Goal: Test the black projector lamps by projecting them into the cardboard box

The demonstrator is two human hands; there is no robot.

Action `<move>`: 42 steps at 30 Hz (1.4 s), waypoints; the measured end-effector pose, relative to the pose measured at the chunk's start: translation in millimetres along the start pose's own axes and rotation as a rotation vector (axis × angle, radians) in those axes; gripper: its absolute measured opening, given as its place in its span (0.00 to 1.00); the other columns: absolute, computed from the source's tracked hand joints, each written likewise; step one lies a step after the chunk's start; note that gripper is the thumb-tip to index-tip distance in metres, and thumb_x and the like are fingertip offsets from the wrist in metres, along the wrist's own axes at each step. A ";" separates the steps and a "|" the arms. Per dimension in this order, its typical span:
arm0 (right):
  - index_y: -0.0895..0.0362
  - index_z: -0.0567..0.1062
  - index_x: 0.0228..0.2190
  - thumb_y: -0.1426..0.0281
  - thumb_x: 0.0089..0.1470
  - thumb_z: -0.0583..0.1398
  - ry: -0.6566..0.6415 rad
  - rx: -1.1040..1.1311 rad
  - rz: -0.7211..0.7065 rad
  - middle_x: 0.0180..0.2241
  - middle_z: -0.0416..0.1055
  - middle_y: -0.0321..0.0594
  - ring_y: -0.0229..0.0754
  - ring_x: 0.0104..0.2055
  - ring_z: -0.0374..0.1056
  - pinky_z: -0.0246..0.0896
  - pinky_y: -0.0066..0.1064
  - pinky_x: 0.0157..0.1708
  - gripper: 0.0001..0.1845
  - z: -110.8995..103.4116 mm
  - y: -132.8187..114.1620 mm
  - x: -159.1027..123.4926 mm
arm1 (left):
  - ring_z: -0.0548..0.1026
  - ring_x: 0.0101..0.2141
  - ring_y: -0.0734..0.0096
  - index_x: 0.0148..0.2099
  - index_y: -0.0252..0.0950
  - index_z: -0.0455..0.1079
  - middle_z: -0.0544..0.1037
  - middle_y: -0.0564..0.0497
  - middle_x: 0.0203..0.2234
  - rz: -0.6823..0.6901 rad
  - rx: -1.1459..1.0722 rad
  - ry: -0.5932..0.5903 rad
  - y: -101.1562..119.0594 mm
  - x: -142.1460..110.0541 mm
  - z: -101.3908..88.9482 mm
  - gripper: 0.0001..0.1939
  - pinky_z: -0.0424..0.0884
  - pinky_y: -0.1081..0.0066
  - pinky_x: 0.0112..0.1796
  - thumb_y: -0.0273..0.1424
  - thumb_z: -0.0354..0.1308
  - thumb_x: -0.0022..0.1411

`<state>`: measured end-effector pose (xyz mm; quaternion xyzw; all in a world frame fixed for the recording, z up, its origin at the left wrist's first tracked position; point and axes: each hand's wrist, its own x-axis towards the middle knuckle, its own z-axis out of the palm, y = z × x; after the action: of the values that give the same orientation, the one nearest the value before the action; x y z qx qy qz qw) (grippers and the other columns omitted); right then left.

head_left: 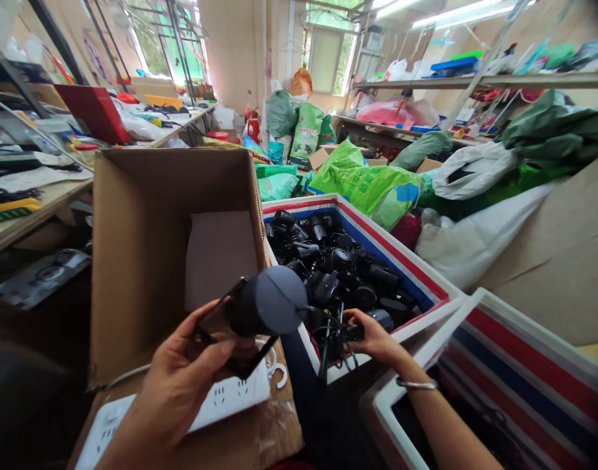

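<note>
My left hand [181, 365] is closed around a black cylindrical device [267, 300] with a flat round end and a thin dark frame around it. It is held above the power strip, in front of the open cardboard box [132, 274]. A black cable [333, 326] runs from the device toward my right hand [372, 336]. That hand is closed on the bunched cable over the near edge of a striped bin [401, 254]. Inside the bin lies a heap of similar black devices [328, 261].
A white power strip [230, 398] lies on a cardboard surface [274, 437] below my left hand. Another striped bin [524, 365] stands at the right. Green bags [362, 183] are piled behind the bins. A cluttered workbench [44, 202] runs along the left.
</note>
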<state>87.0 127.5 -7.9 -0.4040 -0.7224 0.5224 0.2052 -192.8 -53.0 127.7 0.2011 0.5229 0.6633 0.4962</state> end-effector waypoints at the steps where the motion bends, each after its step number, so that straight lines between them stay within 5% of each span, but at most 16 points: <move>1: 0.56 0.70 0.43 0.68 0.34 0.69 -0.021 0.058 0.004 0.31 0.71 0.37 0.42 0.31 0.68 0.66 0.35 0.32 0.29 -10.0 -6.0 -4.5 | 0.79 0.28 0.60 0.53 0.40 0.62 0.81 0.49 0.26 0.029 0.010 0.038 1.1 3.0 -5.4 0.32 0.75 0.68 0.27 0.31 0.68 0.45; 3: 0.56 0.70 0.44 0.61 0.33 0.70 0.006 0.248 0.003 0.32 0.73 0.40 0.44 0.32 0.70 0.67 0.35 0.32 0.33 -26.0 -15.9 -14.0 | 0.79 0.29 0.61 0.52 0.42 0.63 0.81 0.52 0.27 0.066 0.053 0.115 -0.6 9.8 -16.2 0.32 0.75 0.70 0.26 0.32 0.69 0.43; 6: 0.55 0.74 0.33 0.52 0.36 0.67 0.223 0.508 -0.004 0.26 0.72 0.37 0.39 0.26 0.68 0.66 0.31 0.27 0.25 -36.1 -21.0 -21.9 | 0.79 0.28 0.64 0.52 0.41 0.63 0.81 0.54 0.27 0.065 0.204 0.147 -13.2 16.8 -26.7 0.33 0.74 0.72 0.26 0.34 0.69 0.42; 10: 0.54 0.73 0.22 0.50 0.39 0.65 0.458 0.547 -0.027 0.20 0.68 0.32 0.34 0.21 0.64 0.64 0.26 0.22 0.20 -38.9 -18.5 -19.4 | 0.77 0.28 0.68 0.51 0.37 0.65 0.80 0.53 0.26 0.048 0.441 0.099 -31.1 16.5 -31.2 0.30 0.72 0.75 0.28 0.37 0.66 0.46; 13: 0.57 0.74 0.21 0.55 0.36 0.69 0.502 0.524 -0.006 0.19 0.69 0.33 0.33 0.20 0.63 0.61 0.24 0.19 0.19 -43.7 -20.1 -15.3 | 0.78 0.30 0.66 0.51 0.38 0.66 0.81 0.52 0.27 0.077 0.520 0.156 -32.0 15.2 -38.3 0.29 0.72 0.74 0.30 0.39 0.66 0.46; 19: 0.55 0.76 0.25 0.48 0.34 0.67 0.591 0.520 -0.029 0.20 0.70 0.34 0.34 0.19 0.64 0.61 0.26 0.18 0.24 -44.8 -23.1 -11.8 | 0.79 0.29 0.60 0.54 0.39 0.61 0.82 0.51 0.26 -0.018 0.253 0.212 -22.6 13.8 -52.8 0.37 0.75 0.68 0.29 0.37 0.70 0.41; 24: 0.54 0.77 0.27 0.52 0.38 0.66 0.562 0.402 -0.073 0.23 0.71 0.34 0.35 0.23 0.65 0.58 0.25 0.20 0.20 -30.6 -27.5 -13.4 | 0.79 0.30 0.58 0.56 0.41 0.58 0.81 0.50 0.25 -0.015 0.117 0.209 -21.5 10.6 -40.7 0.37 0.75 0.66 0.29 0.34 0.68 0.44; 28: 0.57 0.76 0.21 0.59 0.38 0.69 0.445 0.209 -0.052 0.20 0.71 0.35 0.38 0.24 0.67 0.60 0.28 0.26 0.14 -17.5 -41.7 -12.9 | 0.78 0.28 0.64 0.52 0.40 0.64 0.80 0.53 0.25 -0.006 0.320 -0.038 -25.6 3.1 -14.5 0.27 0.73 0.69 0.31 0.31 0.64 0.48; 31: 0.56 0.73 0.26 0.54 0.47 0.62 0.548 0.125 -0.040 0.22 0.69 0.34 0.39 0.24 0.68 0.61 0.29 0.27 0.17 -13.5 -44.1 -7.7 | 0.76 0.30 0.66 0.43 0.41 0.73 0.79 0.53 0.28 -0.047 0.491 -0.320 -30.1 -9.0 7.5 0.19 0.71 0.71 0.32 0.25 0.61 0.46; 33: 0.55 0.72 0.29 0.52 0.50 0.58 0.671 0.070 -0.011 0.22 0.68 0.33 0.39 0.23 0.68 0.60 0.29 0.25 0.18 -17.0 -35.9 -1.5 | 0.75 0.30 0.67 0.40 0.41 0.75 0.79 0.52 0.29 -0.074 0.434 -0.385 -30.7 -17.4 14.2 0.17 0.70 0.72 0.32 0.25 0.61 0.45; 38: 0.59 0.73 0.33 0.55 0.46 0.59 0.803 -0.083 0.093 0.27 0.70 0.40 0.40 0.21 0.65 0.61 0.35 0.25 0.19 -40.2 -4.9 6.7 | 0.73 0.24 0.70 0.44 0.42 0.73 0.78 0.53 0.23 -0.121 0.160 -0.239 -19.0 -23.6 -4.0 0.20 0.70 0.74 0.26 0.29 0.66 0.45; 40: 0.58 0.74 0.38 0.61 0.39 0.64 0.749 -0.128 0.074 0.36 0.71 0.45 0.40 0.24 0.65 0.63 0.38 0.32 0.22 -44.8 -3.8 -2.0 | 0.75 0.26 0.68 0.46 0.42 0.71 0.79 0.52 0.24 -0.121 0.106 -0.128 -14.1 -21.5 -13.2 0.24 0.71 0.73 0.28 0.30 0.68 0.44; 42: 0.55 0.74 0.43 0.66 0.34 0.66 0.563 -0.121 0.040 0.42 0.70 0.44 0.40 0.28 0.65 0.63 0.37 0.36 0.28 -41.2 -10.2 -20.0 | 0.77 0.27 0.66 0.48 0.41 0.68 0.80 0.50 0.25 -0.133 0.039 -0.048 -11.7 -19.2 -17.8 0.26 0.72 0.70 0.29 0.31 0.68 0.45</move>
<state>124.6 134.5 19.2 -0.5588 -0.6589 0.3496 0.3626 -193.4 -79.0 115.5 0.1914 0.5358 0.6135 0.5476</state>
